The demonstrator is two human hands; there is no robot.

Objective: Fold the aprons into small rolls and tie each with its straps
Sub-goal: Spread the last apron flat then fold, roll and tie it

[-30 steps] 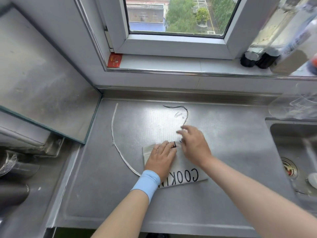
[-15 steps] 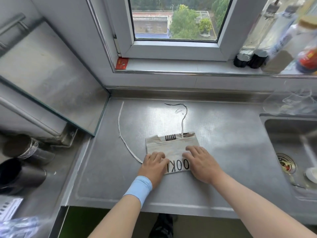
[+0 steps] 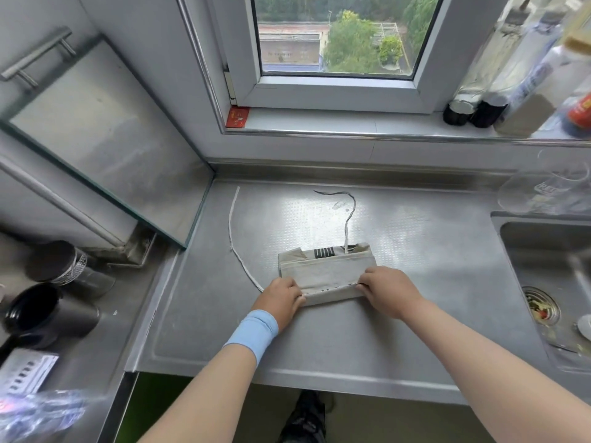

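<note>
A beige apron [image 3: 326,271], folded into a flat strip with a black striped patch at its far edge, lies on the steel counter [image 3: 415,257]. Its near edge is turned over into a low roll. My left hand [image 3: 283,297], with a blue wristband, grips the roll's left end. My right hand [image 3: 388,290] grips the right end. One white strap [image 3: 231,231] curves away to the left across the counter. A second strap [image 3: 349,215] runs from the apron's far edge toward the wall.
A sink [image 3: 550,282] with a drain lies at the right, a clear glass jug [image 3: 550,187] behind it. Dark cups [image 3: 48,311] and a cooktop area sit at the left under a glass panel [image 3: 105,145]. Bottles [image 3: 473,110] stand on the windowsill.
Both hands drew back to the apron's near edge and turned it over, hiding the printed letters. The camera view also shifted, showing more of the left side.
</note>
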